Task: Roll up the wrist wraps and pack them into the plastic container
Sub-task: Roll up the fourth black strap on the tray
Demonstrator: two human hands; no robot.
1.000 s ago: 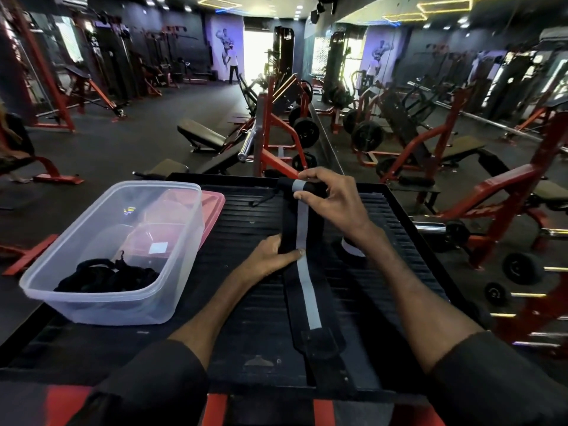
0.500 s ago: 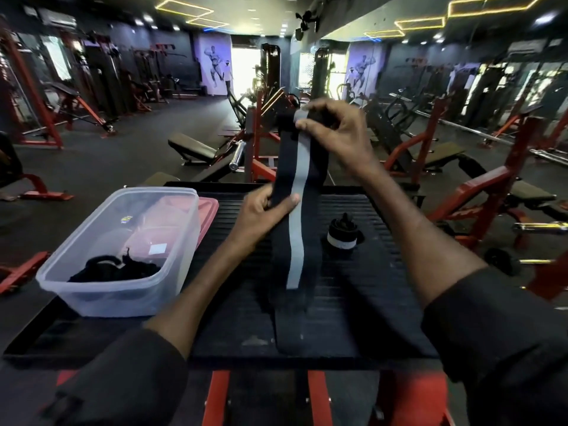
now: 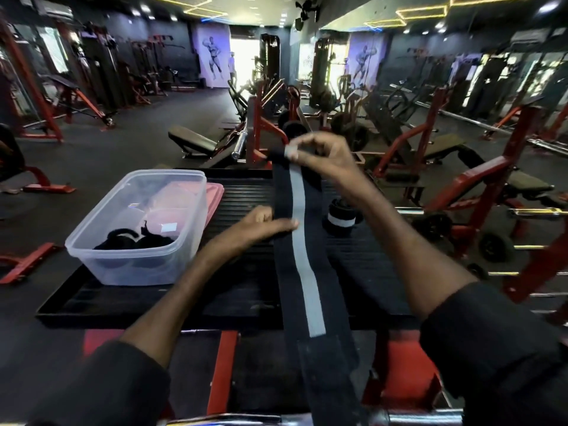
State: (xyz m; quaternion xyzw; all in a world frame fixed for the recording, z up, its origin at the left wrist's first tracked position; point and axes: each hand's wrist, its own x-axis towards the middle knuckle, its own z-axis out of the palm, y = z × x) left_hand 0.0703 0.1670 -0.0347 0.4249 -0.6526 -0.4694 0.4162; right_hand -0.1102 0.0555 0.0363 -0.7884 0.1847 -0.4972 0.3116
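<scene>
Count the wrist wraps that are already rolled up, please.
1 clearly: a rolled wrap on the black tray, right of the stretched strap. The container holds dark wraps, number unclear.

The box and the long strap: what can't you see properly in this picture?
- Head view: the strap's near end runs off the bottom edge.
- Its top end is blurred and partly hidden by the right hand, so how far it is rolled is unclear.
- The black things in the box are a dark jumble behind cloudy plastic; their number is unclear.
- The pink lid is mostly hidden behind the box.
</scene>
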